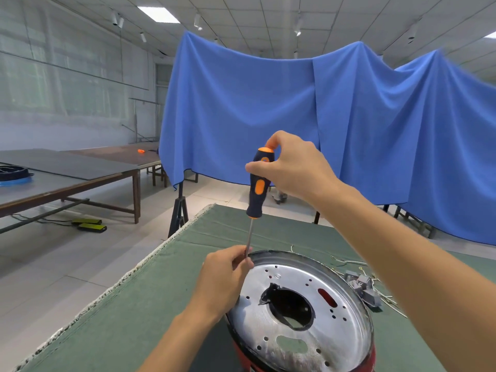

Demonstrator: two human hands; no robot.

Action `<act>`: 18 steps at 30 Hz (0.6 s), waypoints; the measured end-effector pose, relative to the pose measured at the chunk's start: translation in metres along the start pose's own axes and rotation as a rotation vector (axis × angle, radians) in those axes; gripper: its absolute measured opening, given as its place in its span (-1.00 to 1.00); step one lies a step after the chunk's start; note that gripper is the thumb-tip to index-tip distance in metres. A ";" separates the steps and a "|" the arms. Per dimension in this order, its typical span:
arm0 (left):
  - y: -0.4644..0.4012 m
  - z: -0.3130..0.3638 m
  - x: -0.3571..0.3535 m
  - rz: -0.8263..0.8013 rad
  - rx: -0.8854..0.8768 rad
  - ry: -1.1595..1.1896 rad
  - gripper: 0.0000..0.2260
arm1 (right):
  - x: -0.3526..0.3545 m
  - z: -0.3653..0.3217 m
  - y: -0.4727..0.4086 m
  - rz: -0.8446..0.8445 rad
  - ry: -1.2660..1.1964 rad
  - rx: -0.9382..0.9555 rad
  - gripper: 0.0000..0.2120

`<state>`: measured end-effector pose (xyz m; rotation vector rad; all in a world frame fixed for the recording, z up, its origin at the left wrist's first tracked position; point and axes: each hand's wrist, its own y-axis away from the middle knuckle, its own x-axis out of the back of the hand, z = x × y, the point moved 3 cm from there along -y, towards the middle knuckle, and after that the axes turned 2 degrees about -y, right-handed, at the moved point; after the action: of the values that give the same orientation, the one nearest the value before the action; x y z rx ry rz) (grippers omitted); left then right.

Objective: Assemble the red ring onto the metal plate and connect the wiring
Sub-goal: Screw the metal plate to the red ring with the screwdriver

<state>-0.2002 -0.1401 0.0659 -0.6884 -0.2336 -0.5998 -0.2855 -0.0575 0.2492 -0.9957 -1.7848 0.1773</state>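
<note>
Metal plate [298, 312] beside left hand [222, 280]

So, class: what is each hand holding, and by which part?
Both hold the screwdriver: right hand grips the handle's top, left hand pinches the shaft low down.

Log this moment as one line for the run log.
right hand grips screwdriver handle | left hand pinches shaft at metal plate rim | red ring under plate | wiring loose
</note>
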 end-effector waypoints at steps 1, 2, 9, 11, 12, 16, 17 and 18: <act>0.001 0.001 -0.001 0.019 0.011 0.016 -0.97 | 0.002 -0.001 -0.002 0.041 0.131 -0.006 -0.71; 0.001 0.002 0.000 0.050 0.031 0.035 -0.93 | 0.003 -0.004 -0.003 0.074 0.261 -0.003 -0.68; -0.003 -0.004 0.001 -0.037 -0.008 -0.038 -0.87 | -0.012 -0.019 -0.005 -0.281 0.159 0.166 -0.73; -0.001 -0.005 0.003 -0.083 -0.016 0.005 -0.83 | -0.006 -0.023 -0.008 -0.225 0.275 0.199 -0.78; 0.001 -0.005 0.004 -0.083 -0.016 0.033 -0.83 | -0.003 -0.025 -0.010 -0.171 0.389 0.197 -0.68; 0.005 -0.007 0.014 -0.033 -0.002 0.107 -0.96 | -0.005 -0.036 -0.012 -0.307 0.431 0.093 -0.70; 0.007 -0.008 0.016 -0.016 0.017 0.124 -0.91 | -0.007 -0.040 -0.011 -0.402 0.330 0.060 -0.78; 0.008 -0.010 0.018 0.005 0.052 0.142 -0.85 | -0.008 -0.042 -0.011 -0.454 0.291 0.057 -0.81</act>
<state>-0.1808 -0.1498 0.0615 -0.5936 -0.1148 -0.6331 -0.2555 -0.0834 0.2682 -0.5234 -1.6764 -0.1915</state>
